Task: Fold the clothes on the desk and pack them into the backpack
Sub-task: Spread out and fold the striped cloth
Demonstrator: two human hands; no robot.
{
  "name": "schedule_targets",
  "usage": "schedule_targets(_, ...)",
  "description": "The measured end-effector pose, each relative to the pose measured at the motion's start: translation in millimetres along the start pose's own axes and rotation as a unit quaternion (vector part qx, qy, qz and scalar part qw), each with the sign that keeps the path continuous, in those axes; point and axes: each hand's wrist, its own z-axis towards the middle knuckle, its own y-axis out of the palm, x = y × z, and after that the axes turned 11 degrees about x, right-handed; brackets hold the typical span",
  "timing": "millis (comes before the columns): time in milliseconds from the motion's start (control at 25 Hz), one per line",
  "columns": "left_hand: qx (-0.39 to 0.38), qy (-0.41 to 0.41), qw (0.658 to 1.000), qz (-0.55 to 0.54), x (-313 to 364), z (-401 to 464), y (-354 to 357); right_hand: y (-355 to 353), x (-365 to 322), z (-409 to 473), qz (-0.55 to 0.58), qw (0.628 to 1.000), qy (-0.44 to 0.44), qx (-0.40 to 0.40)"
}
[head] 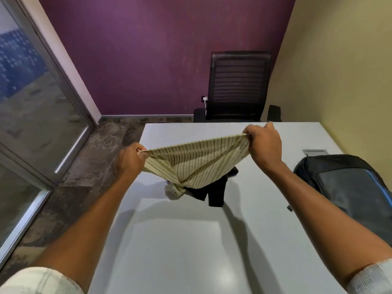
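Left hand (pixel 129 161) and right hand (pixel 264 143) grip pinching striped shirt (pixel 195 164) edge taut above desk (pixel 180 240), backpack (pixel 350 183) at right edge

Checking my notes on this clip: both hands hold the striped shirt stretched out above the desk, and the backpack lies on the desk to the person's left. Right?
Not quite: the head view shows the backpack on the person's right. The rest holds: left hand and right hand hold the striped shirt stretched above the desk.

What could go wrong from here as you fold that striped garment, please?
The striped garment, held up by the left hand and right hand, trails onto the black garment and may drag it along the desk. The backpack looks shut, so packing might stall.
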Motion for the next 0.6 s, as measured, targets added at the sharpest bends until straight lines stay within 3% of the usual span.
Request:
schedule_targets(120,0.029,0.084,0.994,0.059,7.0,28.7,-17.4,-11.2,-9.0,8.3,-0.014,0.999,0.032,0.0)
schedule_targets(280,0.116,0.08,0.989,0.048,32.3,44.6,-42.9,-24.4,-27.3,13.6,-0.021,0.996,0.08,0.044)
schedule_targets(480,0.13,0.055,0.988,-0.069,40.3,58.5,-63.3,-36.6,-37.1,24.7,0.088,0.977,0.165,0.104)
schedule_targets(600,0.049,-0.083,0.957,-0.273,44.3,65.6,-69.5,-45.3,-43.2,28.9,0.143,0.963,0.192,0.127)
